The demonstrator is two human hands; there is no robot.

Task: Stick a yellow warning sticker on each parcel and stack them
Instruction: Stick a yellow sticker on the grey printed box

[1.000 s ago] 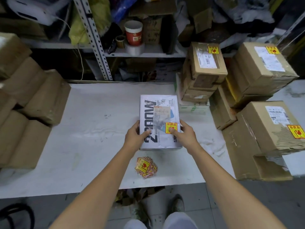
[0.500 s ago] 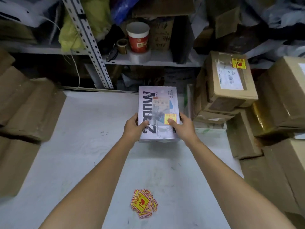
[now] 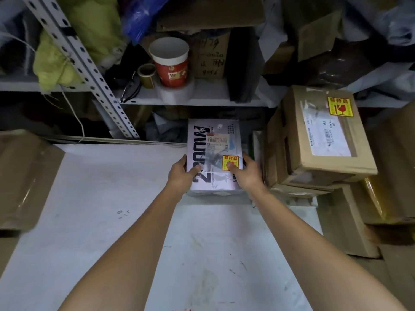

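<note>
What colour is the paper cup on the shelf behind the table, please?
The paper cup is red below a white rim, best seen in the head view.

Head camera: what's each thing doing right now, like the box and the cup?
white parcel: held from both sides, stickered.
yellow sticker: stuck on the white parcel.
left hand: grips its left edge.
right hand: grips its right edge.
brown parcel: stacked on top, stickered.
paper cup: upright on shelf.

Parcel packing room, labelled cartons (image 3: 323, 140) (cluttered shelving (image 3: 202, 101))
</note>
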